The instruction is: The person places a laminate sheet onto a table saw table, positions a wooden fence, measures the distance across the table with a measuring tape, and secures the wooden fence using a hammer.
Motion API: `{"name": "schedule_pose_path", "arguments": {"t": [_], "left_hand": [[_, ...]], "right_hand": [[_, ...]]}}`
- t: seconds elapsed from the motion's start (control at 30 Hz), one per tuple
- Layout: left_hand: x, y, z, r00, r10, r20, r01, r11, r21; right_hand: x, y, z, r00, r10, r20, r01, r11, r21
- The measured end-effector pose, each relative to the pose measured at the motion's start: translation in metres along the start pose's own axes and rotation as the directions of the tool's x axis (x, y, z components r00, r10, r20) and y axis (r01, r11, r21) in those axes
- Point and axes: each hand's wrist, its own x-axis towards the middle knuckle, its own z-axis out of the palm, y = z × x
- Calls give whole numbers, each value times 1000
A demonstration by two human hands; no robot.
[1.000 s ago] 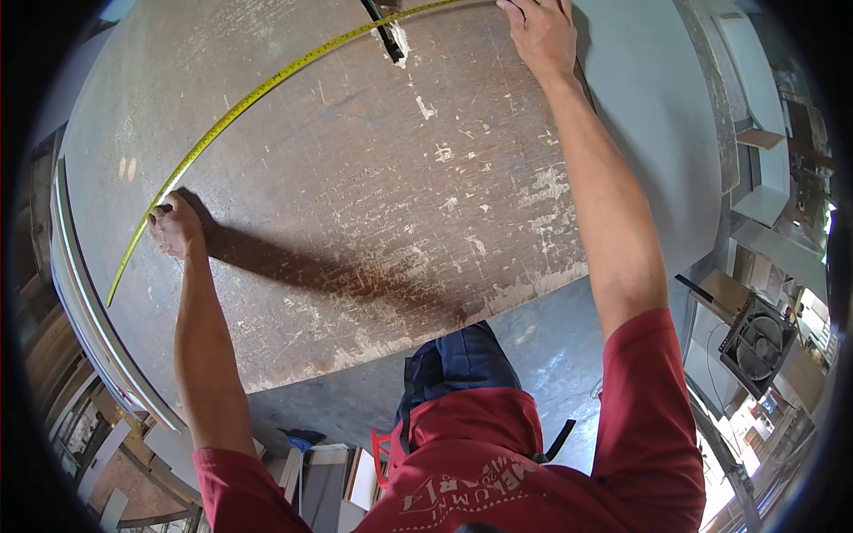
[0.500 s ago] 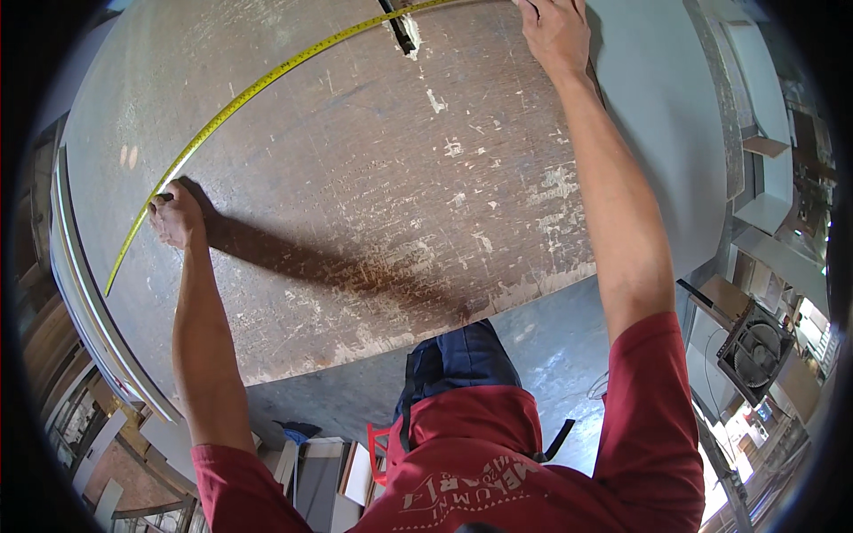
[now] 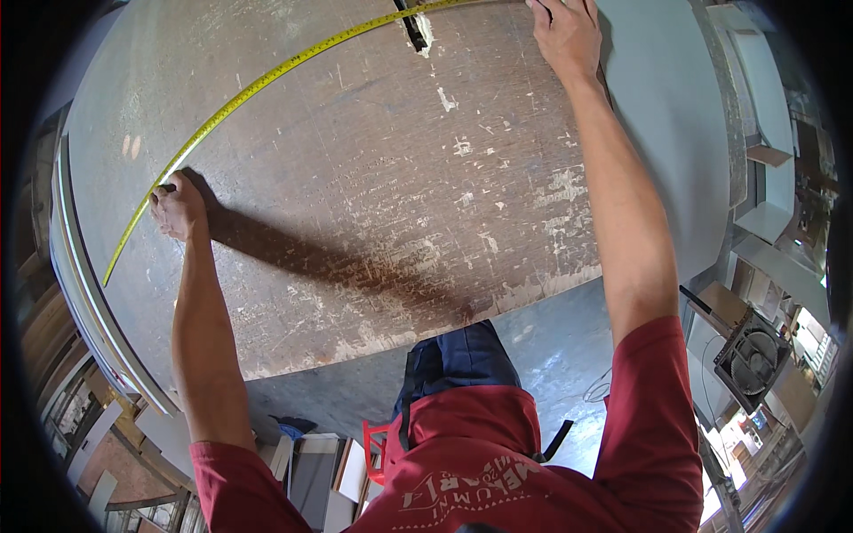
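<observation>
Yellow tape measure [image 3: 289,64] runs over the worn brown tabletop [image 3: 355,160], long axis lower L to upper R, end pointing down-left. L hand [image 3: 178,206] pinches it nr that end, fingers closed; R hand [image 3: 569,40] up top, can't tell grip tbh.

Arms [image 3: 633,200] outstretched, left hand [image 3: 179,210] with bent fingers, right hand [image 3: 569,40] farther forward

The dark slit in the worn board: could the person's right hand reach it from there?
Probably yes: only worn board and the yellow measuring tape lie between the right hand and the dark slit, though the hand seems busy with the tape.
</observation>
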Motion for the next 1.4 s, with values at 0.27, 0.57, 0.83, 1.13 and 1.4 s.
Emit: {"name": "schedule_pose_path", "arguments": {"t": [0.27,0.57,0.83,1.13,1.4], "left_hand": [[-5,6,-5,999,10,-52,-10,1000,-3],[-6,6,-3,998,-2,-63,2,1000,-3],[-7,5,0,996,16,-84,-16,1000,3],[-4,2,1,997,26,-77,-24,1000,19],[-6,2,2,996,24,-84,-23,1000,14]], "right_hand": [[3,7,4,990,-105,-89,110,993,45],[3,7,5,993,-98,-68,100,995,17],[2,3,2,999,-33,-26,33,999,-21],[3,7,3,991,-115,-73,117,993,25],[3,9,6,981,-156,-111,160,987,25]]}}
